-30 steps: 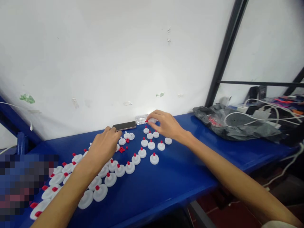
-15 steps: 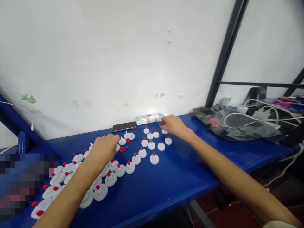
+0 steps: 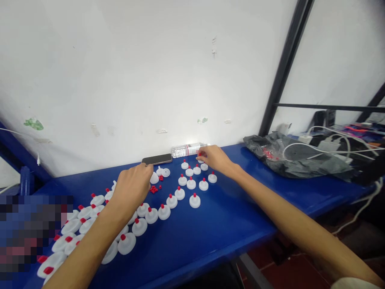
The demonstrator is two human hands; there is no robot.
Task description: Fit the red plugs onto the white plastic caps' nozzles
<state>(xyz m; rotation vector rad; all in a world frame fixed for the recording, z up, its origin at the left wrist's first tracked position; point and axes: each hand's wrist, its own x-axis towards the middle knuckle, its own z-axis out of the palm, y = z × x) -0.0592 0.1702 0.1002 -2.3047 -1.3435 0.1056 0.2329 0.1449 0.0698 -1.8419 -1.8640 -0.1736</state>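
Pinched in the fingers of my right hand (image 3: pixel 213 156) is the red tip of a white dome-shaped plastic cap (image 3: pixel 201 160), in front of the bottle. Another red-tipped white cap (image 3: pixel 204 167) sits right under that hand. My left hand (image 3: pixel 136 182) is closed, knuckles up, beside a white cap (image 3: pixel 154 178); its fingertips are hidden, so what they hold cannot be seen. Loose small red tips (image 3: pixel 154 189) lie to its right. Several red-tipped caps (image 3: pixel 194 201) stand in the middle, and many more (image 3: pixel 126 243) crowd around my left forearm.
A phone (image 3: pixel 157 159) and a clear plastic bottle (image 3: pixel 186 150) lie along the wall on the blue table (image 3: pixel 222 224). Dark plastic bags (image 3: pixel 276 154) with white cables are at the right, by a black metal post (image 3: pixel 282 76). A blurred patch covers the left edge.
My right hand has shifted slightly left and now pinches a cap behind the one near its earlier spot. My left hand has moved slightly up toward the phone.
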